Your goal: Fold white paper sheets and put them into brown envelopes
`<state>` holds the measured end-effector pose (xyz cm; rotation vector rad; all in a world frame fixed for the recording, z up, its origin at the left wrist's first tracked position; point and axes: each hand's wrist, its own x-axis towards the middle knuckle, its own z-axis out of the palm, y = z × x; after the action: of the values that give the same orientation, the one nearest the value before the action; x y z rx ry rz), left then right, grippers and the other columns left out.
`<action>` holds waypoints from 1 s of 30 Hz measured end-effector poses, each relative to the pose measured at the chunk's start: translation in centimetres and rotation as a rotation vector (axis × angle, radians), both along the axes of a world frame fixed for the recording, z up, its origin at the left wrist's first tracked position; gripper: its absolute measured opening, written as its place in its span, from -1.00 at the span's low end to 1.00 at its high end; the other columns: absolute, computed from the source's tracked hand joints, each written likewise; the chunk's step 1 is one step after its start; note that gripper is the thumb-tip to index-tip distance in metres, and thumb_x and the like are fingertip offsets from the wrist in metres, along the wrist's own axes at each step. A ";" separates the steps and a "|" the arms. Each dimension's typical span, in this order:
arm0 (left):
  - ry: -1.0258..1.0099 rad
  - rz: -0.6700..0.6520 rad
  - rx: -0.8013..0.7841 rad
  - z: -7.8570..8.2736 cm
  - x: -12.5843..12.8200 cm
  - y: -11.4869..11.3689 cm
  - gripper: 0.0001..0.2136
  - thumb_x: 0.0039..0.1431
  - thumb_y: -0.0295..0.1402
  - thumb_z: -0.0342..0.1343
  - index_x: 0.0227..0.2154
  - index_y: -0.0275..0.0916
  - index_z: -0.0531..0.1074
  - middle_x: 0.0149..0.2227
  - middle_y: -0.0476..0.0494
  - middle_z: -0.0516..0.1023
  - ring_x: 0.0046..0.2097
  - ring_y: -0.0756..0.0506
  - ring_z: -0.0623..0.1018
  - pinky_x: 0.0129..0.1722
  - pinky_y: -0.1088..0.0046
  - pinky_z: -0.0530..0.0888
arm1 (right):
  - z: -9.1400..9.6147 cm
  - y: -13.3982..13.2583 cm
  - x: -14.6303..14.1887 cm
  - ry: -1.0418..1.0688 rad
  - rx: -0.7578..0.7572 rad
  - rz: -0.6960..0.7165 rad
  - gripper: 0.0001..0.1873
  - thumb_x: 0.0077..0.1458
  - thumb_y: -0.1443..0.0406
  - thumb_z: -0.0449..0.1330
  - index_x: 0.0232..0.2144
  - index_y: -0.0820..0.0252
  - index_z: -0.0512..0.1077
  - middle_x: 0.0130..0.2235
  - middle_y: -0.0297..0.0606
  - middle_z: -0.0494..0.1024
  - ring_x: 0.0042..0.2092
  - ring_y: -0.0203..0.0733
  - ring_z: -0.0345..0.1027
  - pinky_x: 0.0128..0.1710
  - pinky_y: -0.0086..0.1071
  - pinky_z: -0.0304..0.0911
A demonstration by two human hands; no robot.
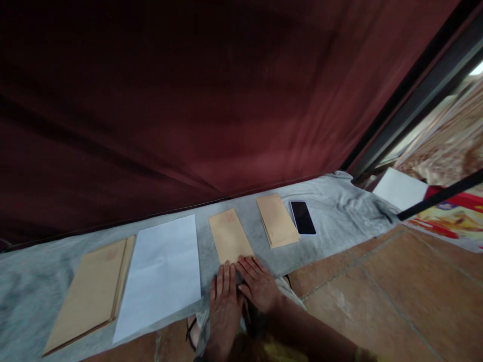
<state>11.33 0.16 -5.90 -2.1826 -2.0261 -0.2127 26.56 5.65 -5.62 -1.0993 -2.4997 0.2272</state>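
A dark red curtain (234, 100) hangs along the grey cloth (332, 206) — a phone (303, 217), screen dark, lies there — with brown floor tiles (358, 296) below and red-and-yellow packaging (453, 216) at far right.

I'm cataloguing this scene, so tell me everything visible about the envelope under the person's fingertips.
The light-brown envelope looks like plain paper, rectangular, with a small reddish print near its far right corner. It lies flat on grey cloth, its long sides running away from the person. Fingertips of the left hand and right hand rest at its near end, partly hiding that edge.
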 end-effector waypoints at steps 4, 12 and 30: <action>0.005 -0.035 0.050 -0.7 -0.2 0.0 -0.45 0.27 -0.38 -0.05 0.32 -0.38 0.24 0.39 -0.33 0.22 0.43 -0.29 0.15 0.36 0.02 0.20 | -0.6 -0.3 1.1 -0.022 -0.001 -0.043 -0.39 0.36 0.10 0.09 0.36 0.20 0.20 0.36 -0.09 0.28 0.38 -0.05 0.11 0.37 -0.06 0.05; -0.016 -0.056 0.040 -0.5 0.4 0.2 -0.46 0.27 -0.33 0.01 0.31 -0.24 0.28 0.40 -0.44 0.16 0.43 -0.40 0.12 0.29 -0.15 0.24 | -0.5 -0.9 0.6 0.005 -0.032 -0.181 -0.43 0.38 0.11 0.06 0.36 0.10 0.21 0.39 -0.14 0.22 0.38 0.02 0.11 0.37 0.04 -0.01; -0.249 0.022 0.048 1.1 -1.2 1.0 -0.61 0.40 -0.23 -0.12 0.11 -0.23 0.48 0.24 -0.32 0.44 0.17 -0.24 0.50 0.12 0.15 0.47 | -0.2 -0.5 0.7 0.028 -0.081 -0.198 -0.52 0.39 0.20 0.05 0.30 0.07 0.29 0.36 -0.15 0.29 0.33 -0.03 0.19 0.35 -0.01 0.03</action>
<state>10.18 1.19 -4.81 -2.1981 -2.1430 -0.5498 27.26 5.12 -5.81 -1.3567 -2.3547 0.2869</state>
